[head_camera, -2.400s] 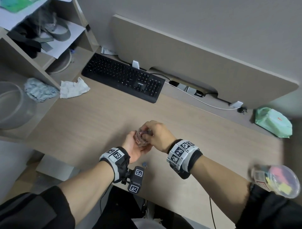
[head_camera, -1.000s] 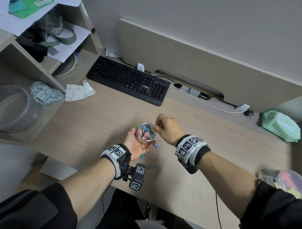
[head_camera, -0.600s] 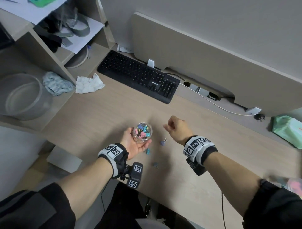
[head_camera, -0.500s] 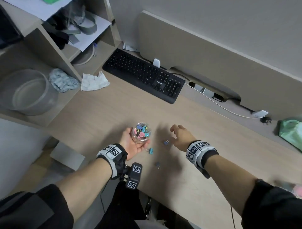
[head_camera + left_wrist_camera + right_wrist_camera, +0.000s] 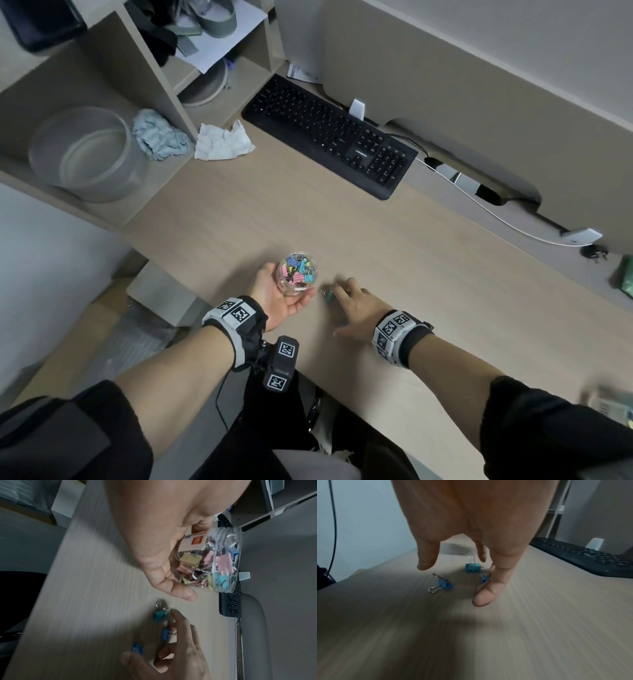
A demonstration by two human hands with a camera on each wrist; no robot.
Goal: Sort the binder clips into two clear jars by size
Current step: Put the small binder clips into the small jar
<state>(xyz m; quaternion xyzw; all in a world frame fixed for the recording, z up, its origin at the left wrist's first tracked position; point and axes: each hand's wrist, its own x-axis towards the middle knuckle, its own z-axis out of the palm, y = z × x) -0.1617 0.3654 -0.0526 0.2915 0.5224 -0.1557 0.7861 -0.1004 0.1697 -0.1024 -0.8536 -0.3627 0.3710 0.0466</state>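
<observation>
My left hand [image 5: 287, 300] holds a small clear jar [image 5: 297, 274] upright just above the desk, fingers curled around it. The jar [image 5: 221, 561] is full of pastel binder clips and has no lid. My right hand [image 5: 352, 305] hovers palm down just right of the jar, fingers spread and holding nothing. Under it lie three loose clips: a teal clip [image 5: 472, 567] farthest from my wrist, a blue clip [image 5: 444, 583] on its side, and a smaller blue clip [image 5: 485, 578] beside one finger. The head view shows only the teal clip [image 5: 329, 296].
A black keyboard [image 5: 329, 137] lies at the back of the desk [image 5: 428, 274]. A crumpled tissue [image 5: 222, 142] lies left of it, with a shelf unit and a grey bowl [image 5: 85, 154] beyond. A blurred second container [image 5: 613, 407] shows at the lower right edge. A white cable [image 5: 496, 219] runs along the back.
My right hand left the jar's mouth, opened from a loose fist and came down over the clips on the desk. My left hand kept hold of the jar.
</observation>
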